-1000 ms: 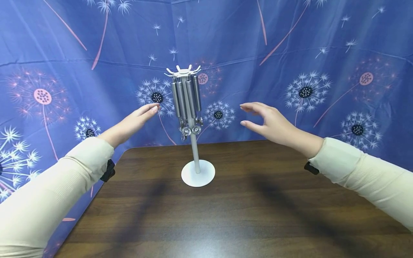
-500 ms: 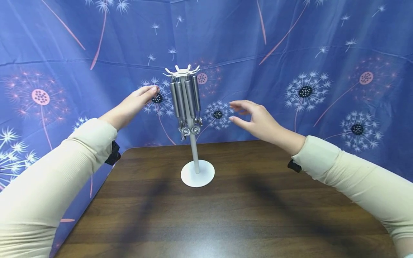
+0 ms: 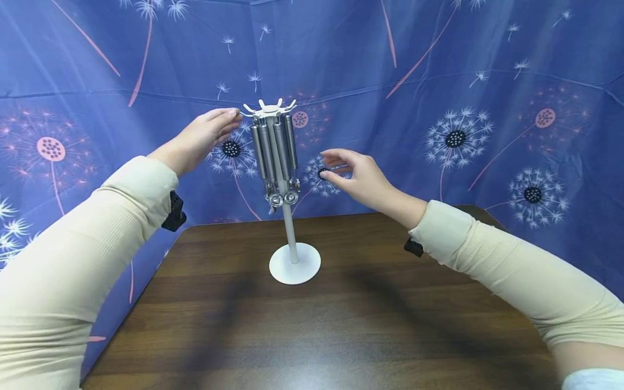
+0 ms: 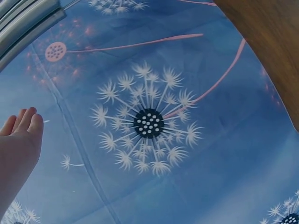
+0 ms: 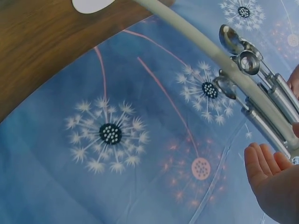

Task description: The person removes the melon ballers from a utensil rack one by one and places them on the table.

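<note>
A white stand (image 3: 308, 268) with a round base and a crown of curved hooks holds several steel kitchen utensils (image 3: 279, 149), hanging by grey tubular handles. Small shiny bowl-like ends (image 5: 248, 62) point down; their exact kind is hard to tell. My left hand (image 3: 201, 137) is raised just left of the hooks, fingertips close to them; whether they touch is unclear. My right hand (image 3: 359, 177) hovers right of the utensils, thumb apart from loosely bent fingers, holding nothing. Fingers of the left hand (image 4: 22, 148) and right hand (image 5: 274, 183) also show in the wrist views.
The stand is on a dark brown wooden table (image 3: 341, 330). Behind it hangs a blue dandelion-print cloth (image 3: 361, 70), close to the table's back edge. Dark wrist cameras (image 3: 174, 212) show under both cream sleeves (image 3: 502, 265).
My left hand has risen from beside the handles to the height of the hooks. My right hand has moved left, nearer the utensils. The stand and utensils remain in place.
</note>
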